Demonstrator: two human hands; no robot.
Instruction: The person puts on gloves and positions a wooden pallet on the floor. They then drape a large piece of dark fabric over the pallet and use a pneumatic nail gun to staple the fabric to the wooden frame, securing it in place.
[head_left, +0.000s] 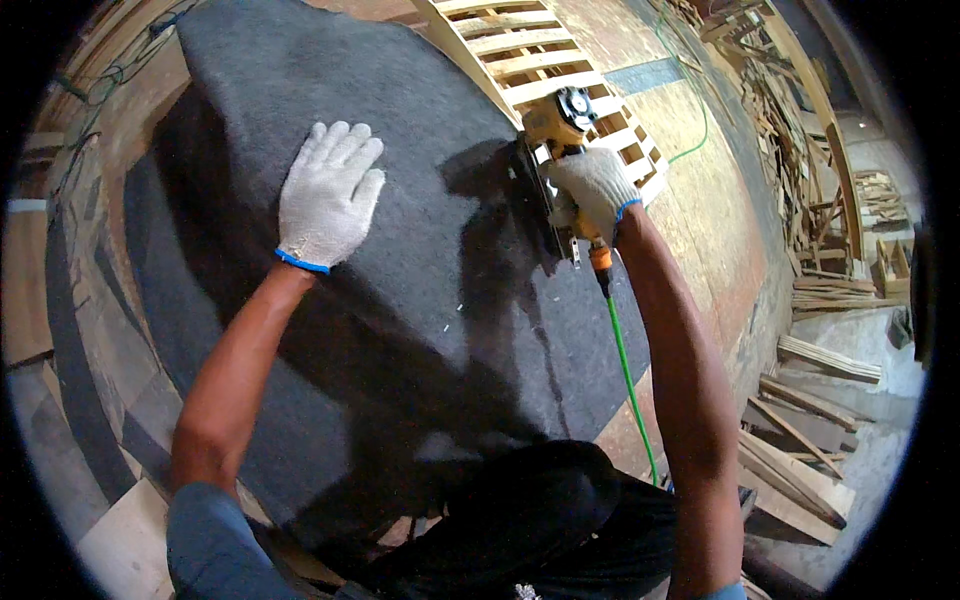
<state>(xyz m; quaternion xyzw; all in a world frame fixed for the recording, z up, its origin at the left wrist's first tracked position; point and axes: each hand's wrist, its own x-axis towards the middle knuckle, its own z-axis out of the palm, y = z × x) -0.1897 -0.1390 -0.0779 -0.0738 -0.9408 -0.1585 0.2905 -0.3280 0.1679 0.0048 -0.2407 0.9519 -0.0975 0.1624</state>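
Note:
A large dark grey felt-like sheet point(400, 110) lies in front of me, with a raised fold across it. My left hand point(332, 195), in a white knit glove with a blue cuff, rests flat on the sheet, fingers stretched out. In my right hand point(597, 188), also gloved, is a yellow and black air staple gun point(541, 127), gripped by its handle near the sheet's right edge. An orange fitting point(601, 258) joins the tool to a green air hose point(628, 375). A few tiny white bits point(447, 327) lie on the sheet.
Beyond the tool stands a slatted wooden frame point(530, 65). Wood scraps and strips point(790, 130) are piled along the right, with loose boards point(795, 480) lower down. Another thin green hose point(703, 110) curves over the wooden surface point(705, 215). Cables point(125, 70) lie at the far left.

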